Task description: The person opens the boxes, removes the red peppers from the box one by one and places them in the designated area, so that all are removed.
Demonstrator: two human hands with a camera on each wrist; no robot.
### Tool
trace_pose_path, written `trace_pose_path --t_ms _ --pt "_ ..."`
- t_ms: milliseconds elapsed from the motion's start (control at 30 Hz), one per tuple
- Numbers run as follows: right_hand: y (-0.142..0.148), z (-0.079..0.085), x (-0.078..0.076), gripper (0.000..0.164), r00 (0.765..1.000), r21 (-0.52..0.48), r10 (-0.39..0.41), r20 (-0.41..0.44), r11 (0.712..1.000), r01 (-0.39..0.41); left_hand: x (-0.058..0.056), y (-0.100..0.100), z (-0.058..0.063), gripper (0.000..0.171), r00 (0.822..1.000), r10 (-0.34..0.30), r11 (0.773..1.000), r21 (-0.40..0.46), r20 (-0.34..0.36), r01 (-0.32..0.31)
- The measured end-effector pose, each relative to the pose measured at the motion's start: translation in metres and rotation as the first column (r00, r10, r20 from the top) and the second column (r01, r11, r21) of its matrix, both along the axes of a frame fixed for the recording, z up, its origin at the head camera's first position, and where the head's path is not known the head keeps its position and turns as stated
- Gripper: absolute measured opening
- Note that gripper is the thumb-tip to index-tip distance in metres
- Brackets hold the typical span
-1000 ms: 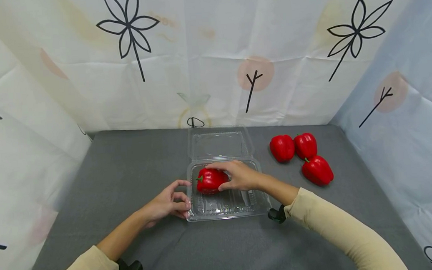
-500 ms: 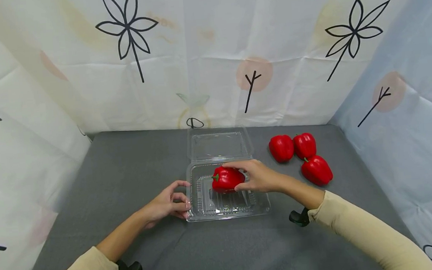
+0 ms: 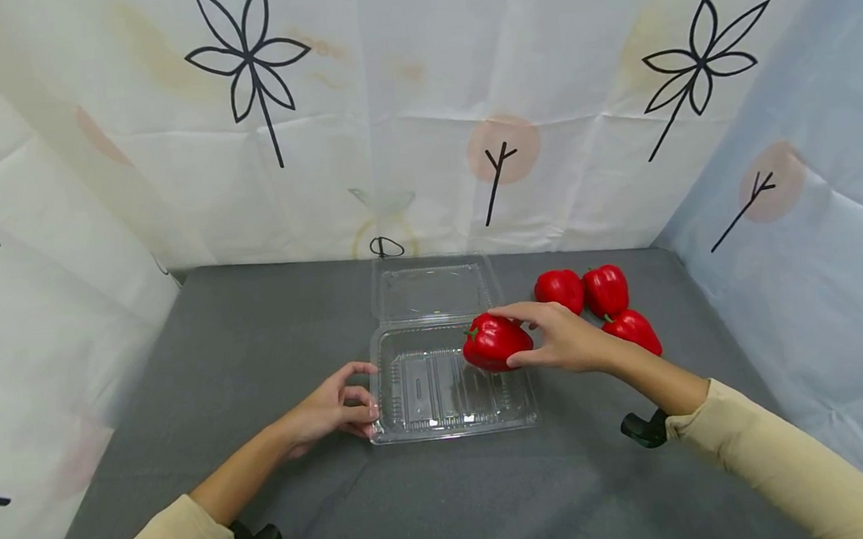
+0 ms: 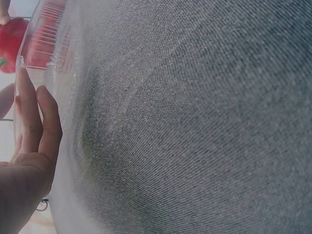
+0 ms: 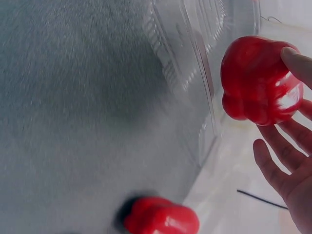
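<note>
My right hand (image 3: pixel 567 339) grips a red bell pepper (image 3: pixel 495 344) between thumb and fingers, above the right side of a clear plastic container (image 3: pixel 412 425). The green stem points left. From the right wrist view, the held bell pepper (image 5: pixel 256 78) shows its lobed underside, raised over the container's rim (image 5: pixel 202 63). My left hand (image 3: pixel 339 405) rests its fingertips against the container's left rim. In the left wrist view, the fingers (image 4: pixel 30 117) extend along the outside of that rim. The container lies open, its lid (image 3: pixel 436 290) folded back toward the wall.
Three more red bell peppers stand together on the right: one at the left (image 3: pixel 559 288), one behind (image 3: pixel 606 291) and one in front (image 3: pixel 634 329), partly behind my right wrist. A grey cloth (image 3: pixel 269 314) covers the table. Patterned white curtains (image 3: pixel 403 79) enclose it.
My right hand has lifted the bell pepper out from inside the container and carried it right, to above its right rim. The left hand has stayed at the left rim.
</note>
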State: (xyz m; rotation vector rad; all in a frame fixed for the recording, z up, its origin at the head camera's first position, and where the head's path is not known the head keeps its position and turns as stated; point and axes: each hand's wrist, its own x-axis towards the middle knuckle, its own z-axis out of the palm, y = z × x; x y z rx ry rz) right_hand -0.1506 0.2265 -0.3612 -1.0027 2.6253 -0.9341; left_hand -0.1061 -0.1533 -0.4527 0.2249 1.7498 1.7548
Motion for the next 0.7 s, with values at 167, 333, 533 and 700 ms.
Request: trace_pose_path --t_ms 167,333,533,700 --pt "0.015 0.009 0.0 0.073 0.998 0.011 -0.05 -0.05 0.999 0.05 0.0 -0.001 0.001 0.066 1.0 0.004 1.0 -0.004 -0.004 -0.004" --pt "0.032 0.012 0.003 0.073 0.989 0.003 -0.104 -0.101 0.994 0.105 0.0 -0.002 0.0 0.066 1.0 -0.001 1.0 0.0 -0.006 0.001" --pt "0.055 0.012 0.007 0.069 0.973 -0.009 -0.144 -0.178 0.989 0.144 0.0 -0.001 -0.001 0.068 1.0 0.001 1.0 0.0 -0.002 -0.001" --pt "0.073 0.012 0.012 0.067 0.954 -0.01 -0.2 -0.223 0.979 0.203 0.0 -0.002 -0.001 0.069 1.0 0.005 1.0 -0.012 0.003 -0.005"
